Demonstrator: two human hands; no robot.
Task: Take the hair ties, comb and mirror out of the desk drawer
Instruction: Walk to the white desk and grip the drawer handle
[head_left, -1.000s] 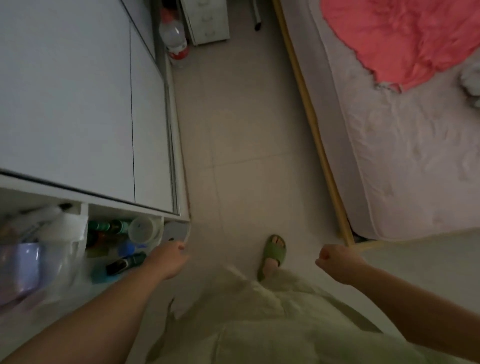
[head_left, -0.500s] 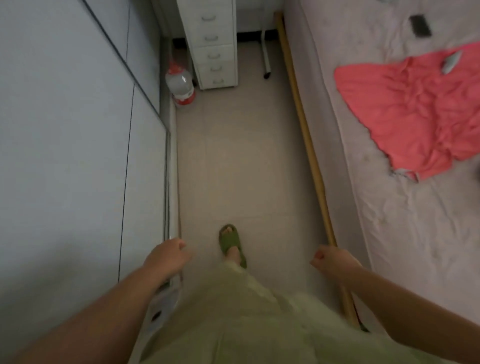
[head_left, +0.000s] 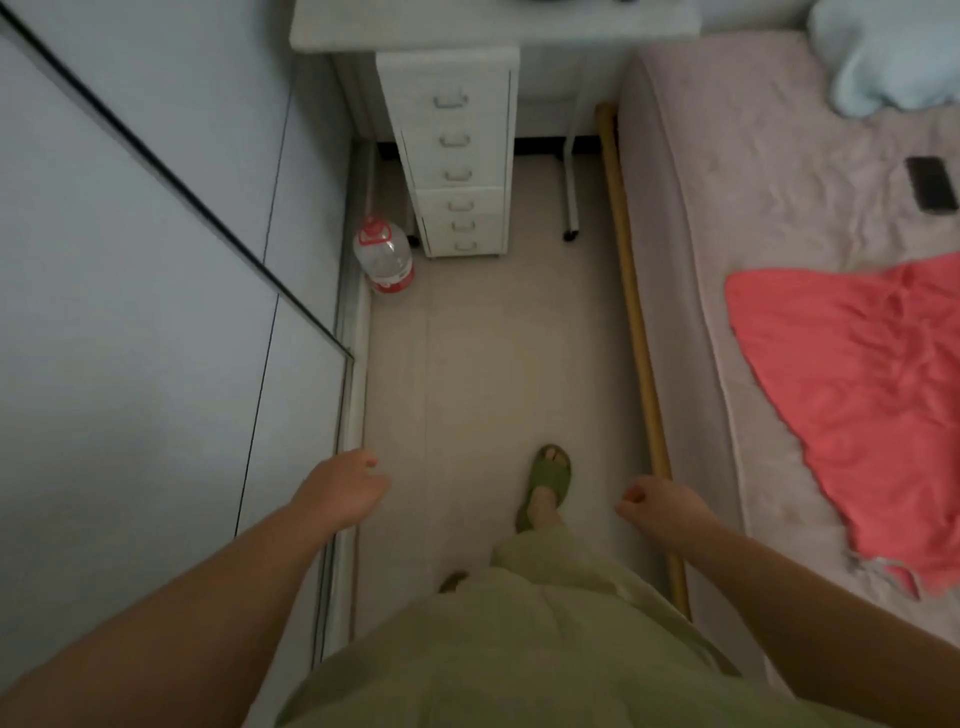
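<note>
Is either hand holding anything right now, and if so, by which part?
Nothing. The left hand and right hand are both loosely curled and empty.

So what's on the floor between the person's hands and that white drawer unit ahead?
In the head view, mostly bare tile floor. Past the left hand and right hand, only a green slipper nearby, and a water bottle beside the drawer unit.

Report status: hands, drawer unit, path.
Left hand and right hand both empty, loosely curled. Drawer unit ahead under the desk, all drawers shut. Floor path clear; water bottle off to its left.
</note>
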